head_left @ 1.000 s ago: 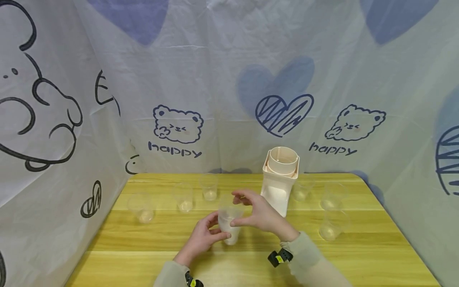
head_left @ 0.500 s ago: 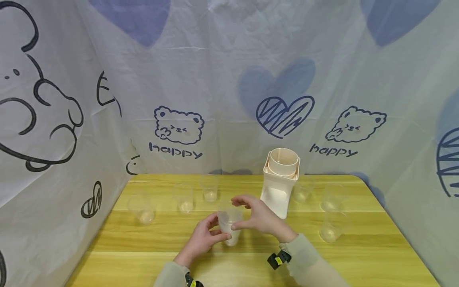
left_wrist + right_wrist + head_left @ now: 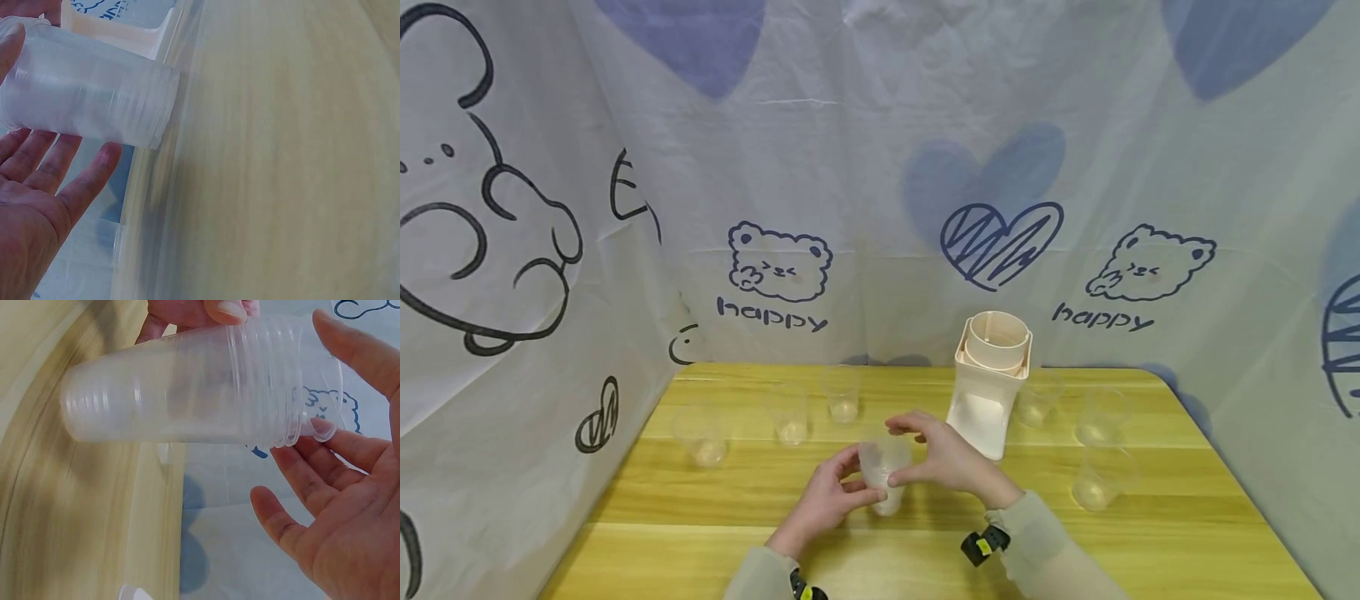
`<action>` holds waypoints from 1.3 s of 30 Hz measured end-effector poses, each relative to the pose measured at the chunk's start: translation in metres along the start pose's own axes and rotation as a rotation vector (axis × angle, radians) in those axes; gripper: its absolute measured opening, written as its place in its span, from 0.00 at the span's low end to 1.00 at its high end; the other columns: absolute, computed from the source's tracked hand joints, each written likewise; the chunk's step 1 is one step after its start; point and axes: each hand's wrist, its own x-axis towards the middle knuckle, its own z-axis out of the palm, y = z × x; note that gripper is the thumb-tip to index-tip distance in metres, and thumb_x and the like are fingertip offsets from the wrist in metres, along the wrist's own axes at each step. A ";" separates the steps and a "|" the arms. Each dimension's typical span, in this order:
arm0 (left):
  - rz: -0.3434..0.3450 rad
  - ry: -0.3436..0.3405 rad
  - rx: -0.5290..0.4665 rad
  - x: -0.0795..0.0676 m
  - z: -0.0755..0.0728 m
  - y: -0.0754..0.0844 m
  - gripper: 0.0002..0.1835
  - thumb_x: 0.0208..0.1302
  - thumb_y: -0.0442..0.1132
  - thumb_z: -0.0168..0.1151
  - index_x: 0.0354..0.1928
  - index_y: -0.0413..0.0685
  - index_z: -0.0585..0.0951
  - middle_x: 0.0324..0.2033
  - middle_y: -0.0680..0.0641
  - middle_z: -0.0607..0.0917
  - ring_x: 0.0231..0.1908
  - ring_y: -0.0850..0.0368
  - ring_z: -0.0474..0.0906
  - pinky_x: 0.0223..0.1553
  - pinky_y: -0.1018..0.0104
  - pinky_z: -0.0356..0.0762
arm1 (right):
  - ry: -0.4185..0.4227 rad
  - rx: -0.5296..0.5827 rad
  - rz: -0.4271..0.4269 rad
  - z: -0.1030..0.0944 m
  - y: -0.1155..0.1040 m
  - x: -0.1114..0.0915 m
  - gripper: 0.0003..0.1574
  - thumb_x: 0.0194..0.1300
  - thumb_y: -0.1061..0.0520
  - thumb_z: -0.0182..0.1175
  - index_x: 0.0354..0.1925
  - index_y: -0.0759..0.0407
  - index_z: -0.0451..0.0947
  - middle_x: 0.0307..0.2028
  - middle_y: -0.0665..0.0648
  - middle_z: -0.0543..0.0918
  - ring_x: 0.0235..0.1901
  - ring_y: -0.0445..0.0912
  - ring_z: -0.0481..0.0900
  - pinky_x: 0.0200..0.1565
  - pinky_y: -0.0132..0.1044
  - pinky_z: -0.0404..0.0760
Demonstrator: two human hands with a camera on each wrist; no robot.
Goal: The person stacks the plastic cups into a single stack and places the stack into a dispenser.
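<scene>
A stack of nested clear plastic cups (image 3: 882, 457) stands upright between both hands, near the middle of the table. My left hand (image 3: 829, 502) grips the stack from the left, thumb in front and fingers behind. My right hand (image 3: 946, 454) holds around the rim end from the right, thumb on the near side. In the right wrist view, the uppermost cup (image 3: 322, 394) sticks out beyond the rims of the others, between the right thumb and fingers. The stack's narrow base (image 3: 150, 109) points toward the tabletop in the left wrist view.
A cream plastic stand with a round holder (image 3: 997, 342) rises behind the right hand. Single clear cups stand left, such as one cup (image 3: 709, 450) and another cup (image 3: 792, 431), and several right, including one cup (image 3: 1092, 492). A printed cloth (image 3: 880, 167) hangs behind the wooden table (image 3: 700, 533).
The right hand and the top cup's rim have sunk slightly toward the stack. The left hand keeps its hold, and the head view has shifted a little.
</scene>
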 end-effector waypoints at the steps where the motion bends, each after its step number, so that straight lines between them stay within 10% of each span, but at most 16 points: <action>1: -0.001 0.000 0.006 0.000 0.000 0.000 0.36 0.59 0.33 0.72 0.68 0.36 0.67 0.55 0.36 0.78 0.52 0.41 0.79 0.48 0.61 0.83 | -0.005 -0.004 -0.002 0.000 0.000 0.000 0.45 0.51 0.51 0.77 0.63 0.66 0.71 0.57 0.62 0.77 0.58 0.55 0.74 0.58 0.57 0.73; 20: 0.020 0.003 0.057 0.001 -0.001 -0.003 0.37 0.57 0.40 0.74 0.67 0.40 0.69 0.55 0.39 0.79 0.54 0.42 0.77 0.50 0.61 0.82 | -0.022 -0.002 0.034 0.004 0.011 -0.003 0.42 0.58 0.47 0.72 0.64 0.67 0.71 0.57 0.59 0.76 0.58 0.55 0.73 0.56 0.58 0.75; 39: 0.009 0.037 0.060 0.001 0.004 -0.001 0.38 0.54 0.32 0.75 0.66 0.38 0.69 0.56 0.35 0.77 0.55 0.39 0.76 0.54 0.52 0.79 | 0.167 0.019 0.025 -0.014 0.012 -0.037 0.39 0.59 0.52 0.72 0.64 0.61 0.70 0.58 0.59 0.77 0.56 0.57 0.76 0.55 0.60 0.74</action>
